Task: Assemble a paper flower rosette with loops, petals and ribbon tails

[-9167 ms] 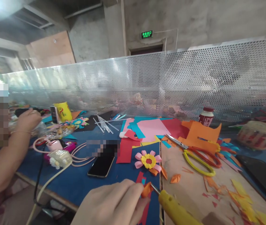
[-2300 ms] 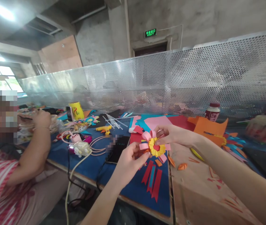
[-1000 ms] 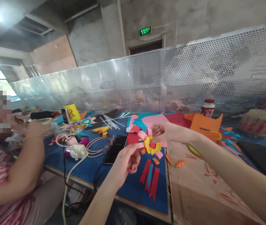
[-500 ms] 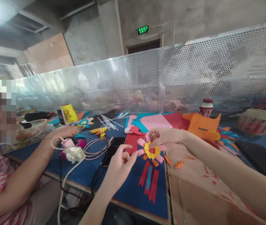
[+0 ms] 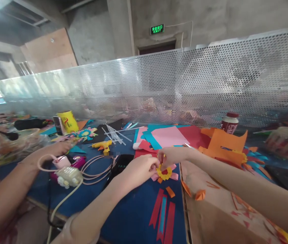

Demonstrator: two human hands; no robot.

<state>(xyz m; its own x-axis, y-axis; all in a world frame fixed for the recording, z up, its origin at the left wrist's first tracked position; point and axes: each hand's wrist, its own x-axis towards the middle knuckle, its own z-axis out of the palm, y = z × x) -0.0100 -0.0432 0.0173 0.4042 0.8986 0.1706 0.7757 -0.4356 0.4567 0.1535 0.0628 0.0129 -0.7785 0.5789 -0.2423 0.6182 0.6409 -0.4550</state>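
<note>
A paper flower (image 5: 168,176) with a ruffled yellow ring, a red middle and pink loop petals lies on the blue tabletop. At its upper left edge my left hand (image 5: 142,169) is closed, with the fingertips pinching there. My right hand (image 5: 172,156) reaches in from the right and grips the flower's top edge, its fingers bent down; the exact contact is partly hidden. Just below sits a small orange paper piece (image 5: 170,191). Nearer the table's front are red paper strips (image 5: 168,222) with notched ends and a blue strip (image 5: 162,211).
A phone (image 5: 120,166) lies under my left forearm, beside a power strip (image 5: 69,176) and coiled cable. Behind are a yellow glue gun (image 5: 102,146), white glue sticks (image 5: 116,133) and coloured paper sheets (image 5: 168,135). A co-worker's arm (image 5: 27,166) rests at left. A bottle (image 5: 229,122) stands back right.
My left hand has moved right and closed at the flower, where it was apart with fingers spread. An orange piece now lies separate below the flower. The view has shifted slightly.
</note>
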